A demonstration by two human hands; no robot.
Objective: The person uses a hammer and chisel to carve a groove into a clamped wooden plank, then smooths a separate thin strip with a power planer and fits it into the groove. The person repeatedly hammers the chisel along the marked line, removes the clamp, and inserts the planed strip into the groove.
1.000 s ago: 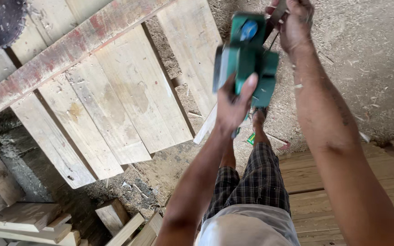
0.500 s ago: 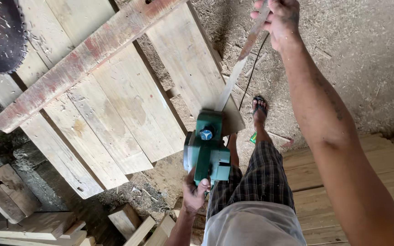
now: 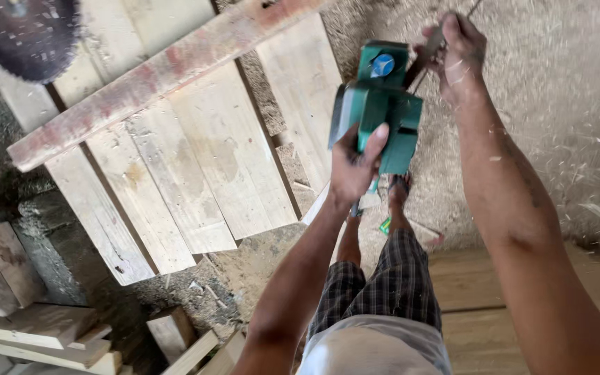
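A green electric hand planer [image 3: 378, 103] with a blue knob is held up in front of me. My left hand [image 3: 353, 167] grips its near side from below. My right hand [image 3: 458, 52] is closed on a thin wooden strip and the dark cord at the tool's far right end. Below the planer are my checked shorts [image 3: 383, 292] and one sandalled foot [image 3: 398, 186] on the sawdust floor.
Several pale planks [image 3: 196, 153] lie side by side on the ground at left, crossed by a reddish batten [image 3: 154, 80]. A circular saw blade [image 3: 26, 31] shows top left. Wood offcuts [image 3: 29, 326] are stacked bottom left; board flooring [image 3: 473, 292] lies at right.
The planer has swung back up from waist height to chest height, close to my right hand. My right hand stays raised on the strip and cord.
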